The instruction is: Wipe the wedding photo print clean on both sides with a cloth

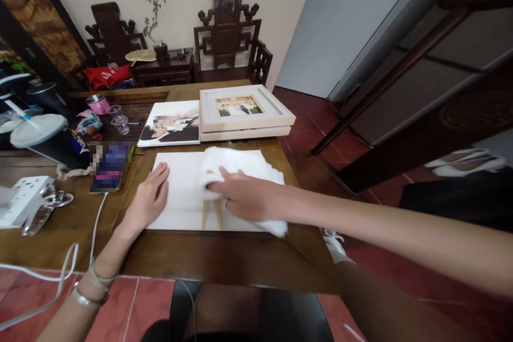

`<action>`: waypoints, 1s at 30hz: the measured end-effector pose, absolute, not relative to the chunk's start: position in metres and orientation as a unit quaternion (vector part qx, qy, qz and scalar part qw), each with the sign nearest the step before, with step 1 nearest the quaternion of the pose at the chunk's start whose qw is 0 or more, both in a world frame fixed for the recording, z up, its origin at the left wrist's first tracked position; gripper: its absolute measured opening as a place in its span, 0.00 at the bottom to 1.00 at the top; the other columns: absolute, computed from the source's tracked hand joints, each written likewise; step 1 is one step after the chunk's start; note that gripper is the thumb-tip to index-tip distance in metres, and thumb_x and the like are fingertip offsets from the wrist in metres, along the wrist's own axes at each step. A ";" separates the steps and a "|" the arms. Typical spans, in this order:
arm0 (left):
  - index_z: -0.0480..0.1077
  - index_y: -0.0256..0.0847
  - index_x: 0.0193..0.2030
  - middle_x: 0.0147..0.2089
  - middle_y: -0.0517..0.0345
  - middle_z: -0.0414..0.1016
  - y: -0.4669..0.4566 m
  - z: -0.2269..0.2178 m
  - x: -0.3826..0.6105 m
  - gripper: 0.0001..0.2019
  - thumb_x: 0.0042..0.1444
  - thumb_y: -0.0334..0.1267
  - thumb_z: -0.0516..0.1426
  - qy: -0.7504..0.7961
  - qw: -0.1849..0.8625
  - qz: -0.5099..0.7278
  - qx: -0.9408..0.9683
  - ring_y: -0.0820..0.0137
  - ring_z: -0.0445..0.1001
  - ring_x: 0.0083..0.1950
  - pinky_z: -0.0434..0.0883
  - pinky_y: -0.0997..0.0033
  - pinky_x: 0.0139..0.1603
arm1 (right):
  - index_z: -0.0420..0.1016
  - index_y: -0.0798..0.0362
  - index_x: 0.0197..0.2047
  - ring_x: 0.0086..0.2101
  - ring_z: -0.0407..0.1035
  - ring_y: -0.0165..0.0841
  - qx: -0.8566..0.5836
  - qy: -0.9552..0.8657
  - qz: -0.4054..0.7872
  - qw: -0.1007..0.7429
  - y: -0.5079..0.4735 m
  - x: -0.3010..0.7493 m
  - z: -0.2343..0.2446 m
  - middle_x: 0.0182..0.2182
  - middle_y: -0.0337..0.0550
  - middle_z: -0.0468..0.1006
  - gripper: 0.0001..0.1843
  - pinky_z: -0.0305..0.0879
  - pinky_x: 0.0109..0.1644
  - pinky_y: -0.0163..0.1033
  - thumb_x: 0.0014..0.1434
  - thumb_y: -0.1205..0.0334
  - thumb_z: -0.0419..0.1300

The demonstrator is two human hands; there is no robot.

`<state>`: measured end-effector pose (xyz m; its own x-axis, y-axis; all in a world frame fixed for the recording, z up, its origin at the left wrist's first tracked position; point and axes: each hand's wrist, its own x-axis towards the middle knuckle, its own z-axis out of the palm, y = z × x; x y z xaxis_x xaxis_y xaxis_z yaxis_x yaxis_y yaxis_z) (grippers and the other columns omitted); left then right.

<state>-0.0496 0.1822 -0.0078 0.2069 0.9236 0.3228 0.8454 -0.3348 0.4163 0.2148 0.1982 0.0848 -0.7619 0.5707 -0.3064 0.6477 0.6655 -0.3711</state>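
A white picture panel lies flat on the wooden table in front of me. Part of its print shows, with what look like light wooden legs near its lower middle. My left hand rests on the panel's left edge, fingers stretched out and holding nothing. In my right hand is a bunched white towel, pressed onto the panel's middle and right side. The towel hides much of the print, and its folds hang over the panel's right edge. Some of my right fingers are hidden in the cloth.
Behind the panel are another photo panel and stacked framed pictures. To the left stand a phone on a cable, a lidded cup, a pink mug and a white power strip. The table edge is close to me.
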 end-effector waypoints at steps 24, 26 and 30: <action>0.68 0.30 0.60 0.66 0.38 0.64 0.182 -0.008 -0.053 0.24 0.64 0.40 0.46 0.572 0.082 0.249 0.778 0.56 0.60 0.69 0.57 0.51 0.70 | 0.72 0.61 0.56 0.60 0.58 0.57 0.275 0.957 -0.086 0.038 0.225 0.156 0.066 0.60 0.64 0.67 0.25 0.57 0.58 0.65 0.57 0.74 0.49; 0.68 0.28 0.60 0.66 0.37 0.64 0.183 -0.008 -0.054 0.24 0.64 0.39 0.46 0.571 0.085 0.249 0.778 0.55 0.60 0.69 0.57 0.51 0.70 | 0.70 0.63 0.59 0.64 0.51 0.60 0.284 0.958 -0.028 0.012 0.222 0.150 0.048 0.66 0.66 0.58 0.25 0.48 0.62 0.70 0.59 0.73 0.50; 0.66 0.26 0.62 0.66 0.36 0.64 0.183 -0.008 -0.055 0.25 0.64 0.39 0.45 0.564 0.090 0.247 0.782 0.55 0.59 0.70 0.57 0.50 0.70 | 0.74 0.59 0.56 0.63 0.54 0.60 0.240 0.970 0.014 -0.038 0.175 0.153 0.034 0.66 0.67 0.58 0.21 0.45 0.63 0.72 0.63 0.68 0.50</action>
